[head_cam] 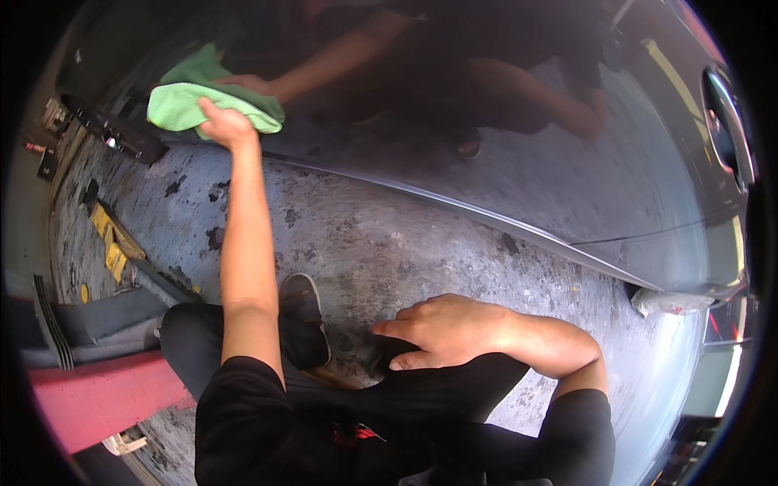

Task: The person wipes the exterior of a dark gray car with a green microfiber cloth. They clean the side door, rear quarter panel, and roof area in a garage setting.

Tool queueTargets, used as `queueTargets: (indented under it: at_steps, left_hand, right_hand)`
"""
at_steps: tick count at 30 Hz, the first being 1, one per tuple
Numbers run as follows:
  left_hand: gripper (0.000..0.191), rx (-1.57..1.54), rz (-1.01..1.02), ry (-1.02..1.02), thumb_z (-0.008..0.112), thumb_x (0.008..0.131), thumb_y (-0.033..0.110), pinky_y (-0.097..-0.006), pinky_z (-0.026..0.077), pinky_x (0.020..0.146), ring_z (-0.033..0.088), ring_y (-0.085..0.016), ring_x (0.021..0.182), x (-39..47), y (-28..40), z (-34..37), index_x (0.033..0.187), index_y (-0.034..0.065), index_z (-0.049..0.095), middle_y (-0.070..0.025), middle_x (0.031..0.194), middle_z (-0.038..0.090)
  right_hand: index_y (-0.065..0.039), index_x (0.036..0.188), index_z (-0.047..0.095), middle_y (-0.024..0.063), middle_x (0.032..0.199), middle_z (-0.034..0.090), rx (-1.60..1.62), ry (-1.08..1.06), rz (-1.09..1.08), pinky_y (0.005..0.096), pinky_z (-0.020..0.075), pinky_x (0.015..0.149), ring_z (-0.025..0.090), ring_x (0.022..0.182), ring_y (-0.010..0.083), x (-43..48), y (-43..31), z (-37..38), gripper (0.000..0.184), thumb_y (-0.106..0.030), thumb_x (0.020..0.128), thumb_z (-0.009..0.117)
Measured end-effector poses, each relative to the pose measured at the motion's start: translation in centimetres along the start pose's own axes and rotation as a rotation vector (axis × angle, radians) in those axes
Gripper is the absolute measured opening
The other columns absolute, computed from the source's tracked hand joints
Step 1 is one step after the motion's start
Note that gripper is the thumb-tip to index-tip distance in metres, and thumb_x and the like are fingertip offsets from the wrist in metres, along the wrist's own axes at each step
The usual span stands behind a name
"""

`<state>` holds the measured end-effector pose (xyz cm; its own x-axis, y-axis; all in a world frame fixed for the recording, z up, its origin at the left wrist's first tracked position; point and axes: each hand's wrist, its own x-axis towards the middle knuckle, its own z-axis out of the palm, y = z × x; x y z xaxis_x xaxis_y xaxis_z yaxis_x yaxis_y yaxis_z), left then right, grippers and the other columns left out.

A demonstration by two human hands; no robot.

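My left hand [228,126] grips a light green microfibre cloth [173,108] at the lower part of a glossy dark car door [389,136]. The thumb lies over the cloth, while the other fingers are mostly hidden behind it. Reflections of the cloth, my arms and the floor show in the paintwork. My right hand [447,328] rests over my bent knee [462,383] with nothing in it, its thumb apart from the forefinger.
A bright trim strip [450,206] edges the door's bottom. At right is a chrome door handle [723,127]. Stained concrete floor [377,243] lies below. On the left are a yellow-and-black metal arm [118,243] and a red steel beam [109,395], close to my leg.
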<state>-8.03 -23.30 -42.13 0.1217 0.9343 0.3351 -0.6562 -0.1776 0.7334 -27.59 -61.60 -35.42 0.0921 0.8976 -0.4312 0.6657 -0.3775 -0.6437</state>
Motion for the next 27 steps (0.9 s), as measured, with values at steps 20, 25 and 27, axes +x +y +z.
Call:
queueTargets:
  at_steps: [20, 25, 27]
  left_hand:
    - [0.039, -0.082, 0.537, -1.552, 0.054, 0.097, 0.016, -0.0466, 0.043, 0.113, 0.057, -0.031, 0.131, -30.1, 8.0, 6.8, 0.134, 0.0115, 0.065, -0.0134, 0.141, 0.06]
    - [0.045, 0.311, 0.753, -0.393, 0.05, 0.105, 0.023, -0.0593, 0.034, 0.114, 0.047, -0.039, 0.137, -13.9, 3.2, 3.8, 0.14, -0.0046, 0.05, -0.0239, 0.14, 0.054]
    - [0.049, 0.109, 0.057, -0.073, 0.046, 0.111, 0.029, -0.0474, 0.053, 0.104, 0.065, -0.037, 0.117, -6.7, 1.3, 2.9, 0.136, -0.0127, 0.051, -0.0231, 0.128, 0.063]
  right_hand:
    - [-0.005, 0.15, 0.049, 0.0215, 0.124, 0.068, 0.002, -0.031, 0.085, 0.0481, 0.0529, 0.099, 0.065, 0.117, 0.0401, 0.5, -1.0, -1.1, 0.067, -0.051, 0.103, 0.057]
    - [-0.005, 0.151, 0.049, 0.0224, 0.126, 0.067, 0.132, -0.163, -0.055, 0.0475, 0.0525, 0.1, 0.063, 0.12, 0.0406, 1.7, 0.0, -1.1, 0.069, -0.053, 0.102, 0.059]
    - [-0.004, 0.151, 0.05, 0.0228, 0.127, 0.067, 0.138, -0.152, -0.051, 0.047, 0.0525, 0.101, 0.063, 0.121, 0.0408, 2.1, 0.5, -1.0, 0.069, -0.051, 0.101, 0.06]
